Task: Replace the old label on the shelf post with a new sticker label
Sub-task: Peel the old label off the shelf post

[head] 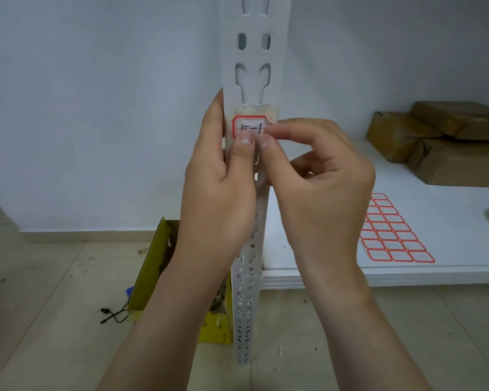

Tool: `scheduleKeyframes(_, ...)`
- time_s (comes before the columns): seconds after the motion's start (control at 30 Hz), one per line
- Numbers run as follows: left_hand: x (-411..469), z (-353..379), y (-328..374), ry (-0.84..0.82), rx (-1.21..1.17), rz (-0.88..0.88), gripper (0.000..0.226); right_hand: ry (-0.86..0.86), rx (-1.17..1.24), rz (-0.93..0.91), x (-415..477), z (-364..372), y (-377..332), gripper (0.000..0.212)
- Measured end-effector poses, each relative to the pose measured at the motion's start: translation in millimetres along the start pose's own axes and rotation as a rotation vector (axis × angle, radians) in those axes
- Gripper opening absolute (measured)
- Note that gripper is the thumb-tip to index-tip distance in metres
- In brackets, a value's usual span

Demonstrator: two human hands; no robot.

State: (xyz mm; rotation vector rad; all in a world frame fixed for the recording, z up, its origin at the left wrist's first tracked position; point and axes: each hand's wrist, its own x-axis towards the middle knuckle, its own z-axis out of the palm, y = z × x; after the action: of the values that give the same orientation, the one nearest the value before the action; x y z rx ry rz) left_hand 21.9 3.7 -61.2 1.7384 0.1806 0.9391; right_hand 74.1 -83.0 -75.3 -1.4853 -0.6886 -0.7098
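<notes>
Red-bordered white paper label (249,126), handwritten in dark ink, sits on the front face of the white perforated metal shelf post (251,80), over a patch of yellowed tape residue (259,110); its right edge looks lifted and torn where the right hand (319,176) meets it. Right thumb and forefinger are pinched together on that edge of the label, the other fingers curled loosely; the left hand (223,176) is wrapped around the post from its left side, thumb pressed on the front face just below the label, so it is closed on the post. Beside the post to the right, a white shelf board (449,221) carries a sheet of blank red-bordered sticker labels (393,232), lying flat, and brown paper-wrapped parcels (441,139) stacked further back near the wall. Left of the post, on the tiled floor (54,292), stands an open yellow cardboard box (153,266), partly hidden behind the left forearm.
</notes>
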Motion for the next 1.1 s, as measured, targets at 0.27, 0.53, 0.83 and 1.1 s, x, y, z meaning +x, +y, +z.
scheduleKeyframes(0.27,-3,-5,2,-0.010,-0.028,-0.027,0.045,-0.030,-0.003,0.049,-4,-3,-3,0.018)
scheduleKeyframes(0.53,-3,-1,0,-0.020,-0.093,-0.019,0.044,-0.010,-0.063,-0.054,4,-1,-2,0.005)
scheduleKeyframes(0.83,0,-1,-1,0.056,-0.158,-0.016,0.040,0.013,-0.003,-0.007,-2,2,0,0.011)
scheduleKeyframes(1.1,0,0,-1,0.060,-0.169,-0.025,0.040,0.014,0.032,-0.024,-6,3,0,0.009)
